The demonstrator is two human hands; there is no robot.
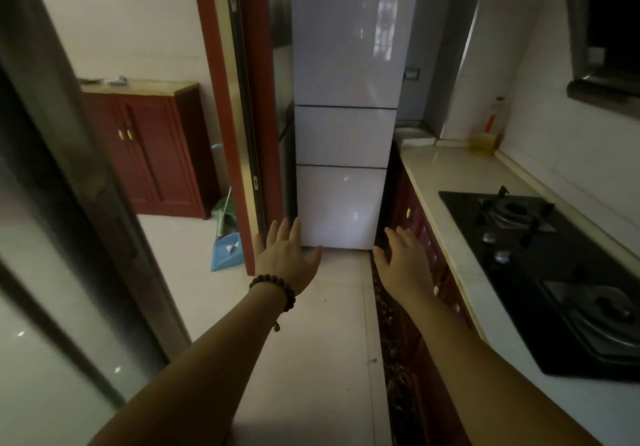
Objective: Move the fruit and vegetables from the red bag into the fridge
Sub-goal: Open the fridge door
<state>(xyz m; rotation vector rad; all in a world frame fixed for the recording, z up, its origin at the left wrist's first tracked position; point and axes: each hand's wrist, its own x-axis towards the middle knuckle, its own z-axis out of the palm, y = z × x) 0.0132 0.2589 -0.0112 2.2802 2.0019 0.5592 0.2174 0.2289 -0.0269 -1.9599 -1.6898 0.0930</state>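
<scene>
A tall white fridge (346, 106) with three glossy doors stands at the end of a narrow kitchen aisle, all doors shut. My left hand (287, 255), with a bead bracelet on its wrist, stretches forward with fingers spread, empty. To its right my right hand (405, 258) reaches forward too, fingers apart and holding nothing. Both hands hover low in front of the fridge's bottom door, short of it. No red bag, fruit or vegetables are in view.
A pale counter (446, 182) with a black gas hob (547, 265) runs along the right, over red cabinets; an oil bottle (488, 130) stands at its far end. A sliding glass door (69, 237) and red door frame (239, 116) are left. A blue dustpan (227, 251) lies beyond.
</scene>
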